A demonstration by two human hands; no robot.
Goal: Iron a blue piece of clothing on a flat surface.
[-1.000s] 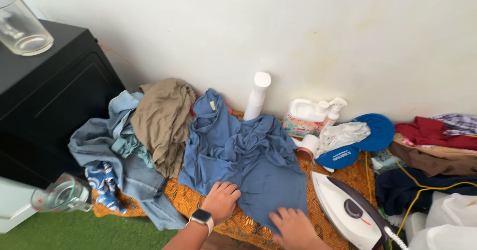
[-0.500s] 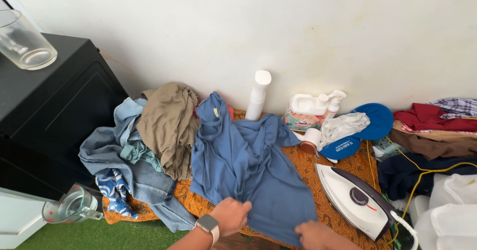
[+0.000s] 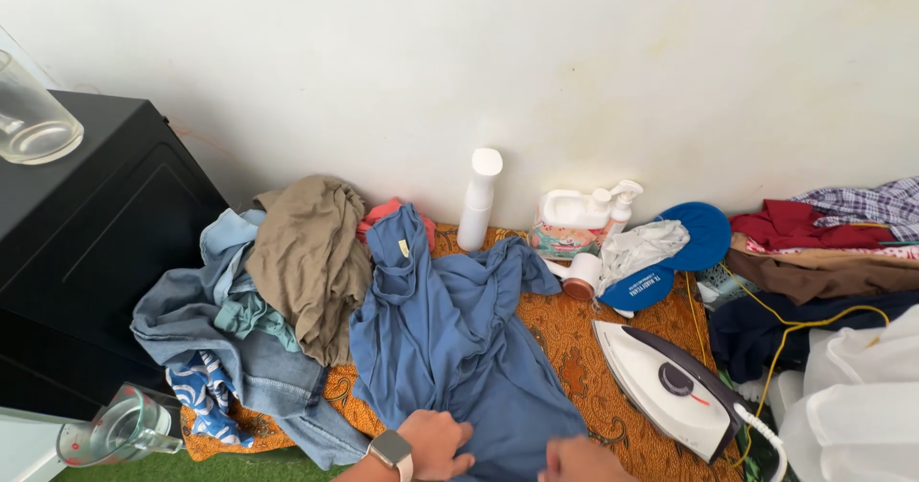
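Both hands sit at the bottom edge of the view, partly cut off. The left hand (image 3: 436,444), with a watch (image 3: 389,448) on its wrist, rests on the near hem of the blue shirt (image 3: 450,338), fingers curled into the fabric and gripping it. Only the knuckles of the right hand (image 3: 579,460) show; it lies on the same hem, but its fingers are out of frame, so whether they clasp the cloth cannot be told.

The shirt lies spread over an orange patterned cloth (image 3: 574,348) on the floor, collar toward the wall, its lower edge running out of view under the hands. At the cloth's left edge a clothes pile (image 3: 258,300) overlaps it: a tan garment on top, denim and pale blue pieces beneath, their shapes hard to separate. A white iron (image 3: 665,386) stands on the cloth's right edge, its cord leaving the frame.

Along the cloth's far edge, by the wall, stand a white spray bottle (image 3: 477,200), a pump bottle (image 3: 617,209) and a white jug, half hiding one another. More clothes (image 3: 823,252) lie at far right, cut off. A black cabinet (image 3: 86,252) stands at left; a glass pitcher (image 3: 120,429) shows at the lower left corner.
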